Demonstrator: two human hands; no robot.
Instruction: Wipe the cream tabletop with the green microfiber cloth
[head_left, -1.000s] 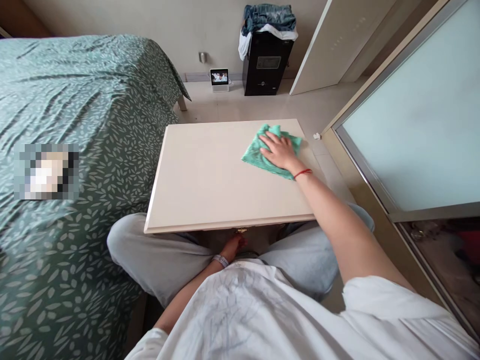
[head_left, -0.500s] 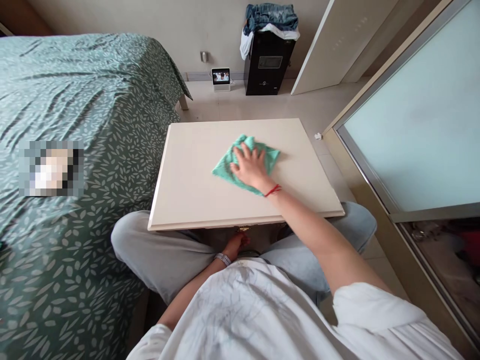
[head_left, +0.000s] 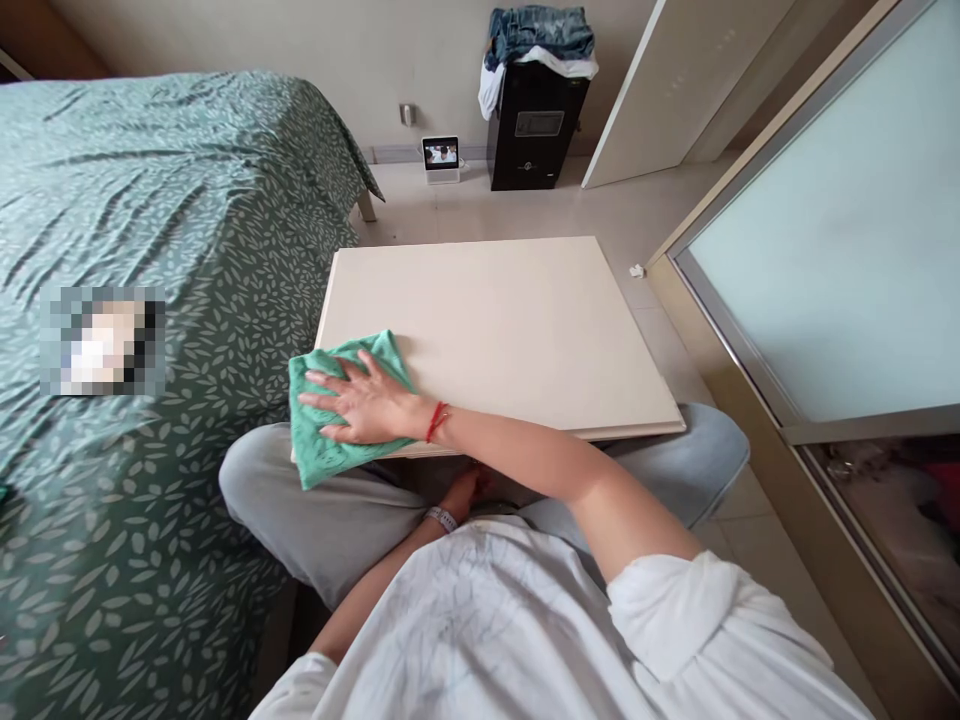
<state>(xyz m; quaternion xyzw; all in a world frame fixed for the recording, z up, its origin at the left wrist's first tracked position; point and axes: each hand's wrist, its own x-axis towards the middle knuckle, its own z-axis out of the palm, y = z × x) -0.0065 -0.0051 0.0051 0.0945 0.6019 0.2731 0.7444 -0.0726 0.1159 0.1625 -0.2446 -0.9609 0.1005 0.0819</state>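
Note:
My right hand (head_left: 365, 402) lies flat with spread fingers on a green cloth (head_left: 315, 455), pressing it against the near left corner of a cream-coloured board-like top (head_left: 495, 330). Part of the cloth hangs over the left and front edges. A red string circles the right wrist. Below the front edge, between my knees, is my left hand (head_left: 466, 487), its fingers curled and in shadow; whether it holds anything is hidden. A pale band sits on the left wrist.
Left of the top stands a bed with a green leaf-patterned sheet (head_left: 217, 290). Beyond are a small screen (head_left: 441, 155) and a black cabinet (head_left: 534, 130) with folded jeans (head_left: 540, 35) on it. A frosted sliding door (head_left: 840, 240) stands to the right.
My right hand has swept the green cloth from the middle of the top leftward and toward me, to the near left corner. My left hand stays in about the same place.

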